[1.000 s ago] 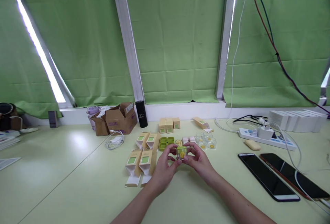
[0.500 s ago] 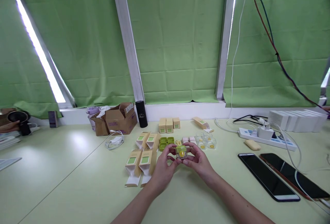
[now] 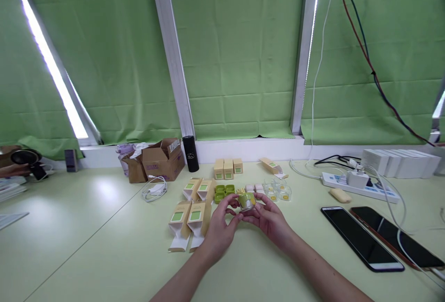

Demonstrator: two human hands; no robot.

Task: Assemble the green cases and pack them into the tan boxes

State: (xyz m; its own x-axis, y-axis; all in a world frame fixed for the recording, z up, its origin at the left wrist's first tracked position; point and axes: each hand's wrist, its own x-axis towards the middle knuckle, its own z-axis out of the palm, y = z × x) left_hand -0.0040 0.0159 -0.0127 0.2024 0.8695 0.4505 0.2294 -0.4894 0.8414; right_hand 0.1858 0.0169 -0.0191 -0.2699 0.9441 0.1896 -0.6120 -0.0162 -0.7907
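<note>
Between my hands is a small clear container with a green lid (image 3: 247, 200), its lid tilted toward me. My left hand (image 3: 224, 223) has its fingers closed on the container's left side. The fingers of my right hand (image 3: 269, 218) grip it from the right. Just behind it lie several green square lids (image 3: 224, 191), small pale pink blocks (image 3: 254, 188) and several clear containers (image 3: 278, 190) with yellow centres. To the left are several opened cardboard boxes (image 3: 189, 216) with green labels. The container's underside is partly hidden by my fingers.
Closed small boxes (image 3: 228, 167) and one lying box (image 3: 271, 166) are farther back. Two phones (image 3: 361, 237) and a power strip (image 3: 361, 187) with cables are at right. A brown carton (image 3: 163, 160) and black cylinder (image 3: 190, 153) stand back left. Another person's hand (image 3: 15, 170) is at far left.
The container has been tipped so its green lid faces me more, and my right fingers have shifted around it. At far left, the other person's hand and the black object have moved slightly right.
</note>
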